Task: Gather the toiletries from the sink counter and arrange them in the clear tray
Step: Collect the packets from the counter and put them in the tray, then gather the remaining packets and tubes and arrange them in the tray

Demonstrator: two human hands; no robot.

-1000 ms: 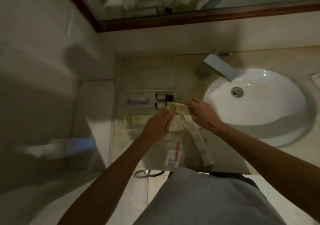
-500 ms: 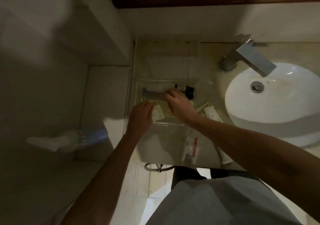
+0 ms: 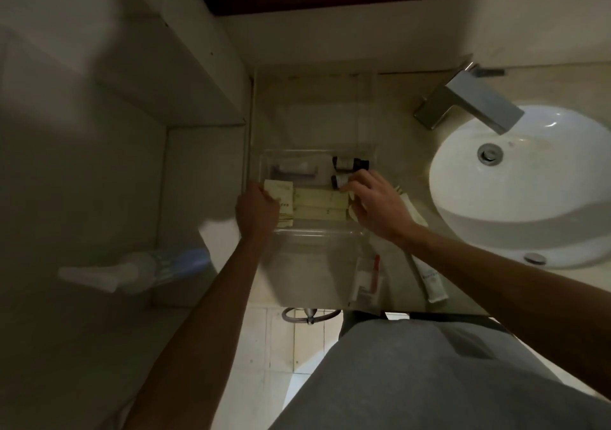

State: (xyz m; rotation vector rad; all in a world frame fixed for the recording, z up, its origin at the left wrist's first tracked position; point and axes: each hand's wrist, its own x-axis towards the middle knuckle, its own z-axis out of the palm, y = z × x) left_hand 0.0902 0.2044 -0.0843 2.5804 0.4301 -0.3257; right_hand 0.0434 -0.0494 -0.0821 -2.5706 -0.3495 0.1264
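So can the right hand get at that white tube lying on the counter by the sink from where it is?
Probably yes. The white tube lies in the open on the counter, outside the clear tray, just under the right hand and its forearm. Nothing covers it; the hand only needs to draw back.

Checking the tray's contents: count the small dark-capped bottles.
2. One bottle lies at the tray's far right corner; the other just nearer, under the right hand's fingertips. More may be hidden.
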